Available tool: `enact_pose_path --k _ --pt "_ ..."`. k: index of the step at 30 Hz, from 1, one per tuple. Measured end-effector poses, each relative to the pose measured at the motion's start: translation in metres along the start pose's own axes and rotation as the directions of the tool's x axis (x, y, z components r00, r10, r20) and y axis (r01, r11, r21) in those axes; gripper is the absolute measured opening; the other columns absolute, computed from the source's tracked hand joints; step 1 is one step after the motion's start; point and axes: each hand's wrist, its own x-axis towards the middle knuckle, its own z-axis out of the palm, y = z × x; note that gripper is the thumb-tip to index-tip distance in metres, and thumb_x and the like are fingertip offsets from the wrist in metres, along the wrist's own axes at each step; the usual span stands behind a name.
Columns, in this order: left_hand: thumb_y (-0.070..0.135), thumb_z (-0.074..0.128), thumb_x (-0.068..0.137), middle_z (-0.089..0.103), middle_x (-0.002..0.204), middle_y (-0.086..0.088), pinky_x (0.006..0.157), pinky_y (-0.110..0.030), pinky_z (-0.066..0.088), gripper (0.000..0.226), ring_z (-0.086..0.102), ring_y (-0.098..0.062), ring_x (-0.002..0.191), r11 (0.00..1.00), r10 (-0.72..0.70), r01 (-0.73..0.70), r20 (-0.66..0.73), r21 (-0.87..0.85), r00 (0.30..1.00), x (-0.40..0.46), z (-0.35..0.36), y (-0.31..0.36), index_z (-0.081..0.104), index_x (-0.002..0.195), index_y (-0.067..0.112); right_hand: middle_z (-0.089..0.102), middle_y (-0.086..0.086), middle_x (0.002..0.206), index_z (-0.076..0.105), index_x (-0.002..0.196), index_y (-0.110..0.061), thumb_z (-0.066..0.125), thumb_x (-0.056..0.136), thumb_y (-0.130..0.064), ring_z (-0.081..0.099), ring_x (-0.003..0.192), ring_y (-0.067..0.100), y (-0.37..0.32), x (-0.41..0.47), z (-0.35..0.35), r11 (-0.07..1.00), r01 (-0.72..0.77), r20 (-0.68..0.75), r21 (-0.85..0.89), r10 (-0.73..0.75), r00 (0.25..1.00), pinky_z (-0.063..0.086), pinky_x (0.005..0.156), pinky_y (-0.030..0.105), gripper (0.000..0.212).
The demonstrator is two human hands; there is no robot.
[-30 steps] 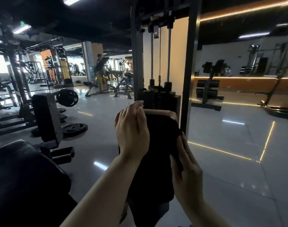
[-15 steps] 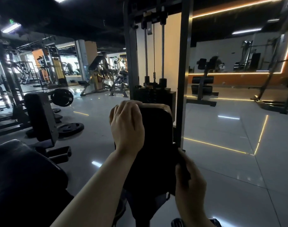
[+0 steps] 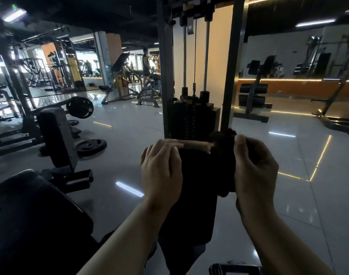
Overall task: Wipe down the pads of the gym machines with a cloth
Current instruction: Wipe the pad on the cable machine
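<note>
An upright black back pad of a weight-stack machine stands right in front of me, its top edge worn to a tan strip. My left hand grips the pad's upper left corner, fingers curled over the top. My right hand holds a dark cloth bunched against the pad's upper right corner. The cloth is hard to tell apart from the black pad.
The weight stack and its grey frame posts rise just behind the pad. A large black pad lies at my lower left. A plate-loaded machine with weight plates stands to the left. More benches and a mirror wall line the glossy floor.
My right hand has climbed from the pad's lower right side to its upper right corner with the cloth. The left hand has stayed on the top left corner.
</note>
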Motion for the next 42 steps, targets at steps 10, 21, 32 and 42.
enact_pose_path --k 10,21,32,42 --pt "0.033 0.04 0.091 0.069 0.092 0.006 0.077 -0.031 0.041 0.03 0.063 -0.016 0.08 0.965 -0.12 0.035 0.316 0.261 0.941 0.092 -0.04 0.06 0.066 0.091 0.02 0.058 -0.02 0.082 0.061 0.097 -0.018 0.051 0.059 -0.071 0.059 0.076 -0.005 -0.118 0.082 0.047 0.909 0.177 0.235 -0.378 -0.091 0.968 0.047 0.064 0.006 0.066" --pt "0.025 0.042 0.088 0.062 0.112 -0.004 0.083 -0.036 0.045 0.033 0.059 -0.021 0.1 0.946 -0.088 -0.025 0.333 0.322 0.939 0.259 -0.116 0.23 0.067 0.105 0.012 0.066 0.001 0.093 0.061 0.102 -0.01 0.046 0.064 -0.073 0.064 0.085 0.015 -0.315 0.172 0.052 0.798 0.371 0.379 -0.476 -0.195 0.905 0.057 0.071 0.028 0.075" --pt "0.022 0.049 0.087 0.058 0.117 -0.002 0.09 -0.048 0.047 0.028 0.058 -0.023 0.106 0.871 -0.155 -0.03 0.332 0.49 0.93 0.323 -0.229 0.363 0.065 0.108 0.015 0.068 0.003 0.086 0.063 0.1 -0.012 0.051 0.09 -0.05 0.062 0.071 0.014 -0.433 0.169 0.052 0.696 0.433 0.529 -0.573 -0.09 0.844 0.054 0.062 0.03 0.041" --pt "0.02 0.052 0.09 0.061 0.116 0.003 0.087 -0.042 0.05 0.023 0.062 -0.019 0.101 0.814 -0.271 0.023 0.344 0.58 0.899 0.27 -0.355 0.414 0.067 0.107 0.02 0.064 0.001 0.084 0.06 0.092 -0.013 0.049 0.093 -0.052 0.059 0.074 0.018 -0.526 0.075 0.07 0.727 0.47 0.649 -0.501 -0.043 0.759 0.047 0.061 0.03 0.041"
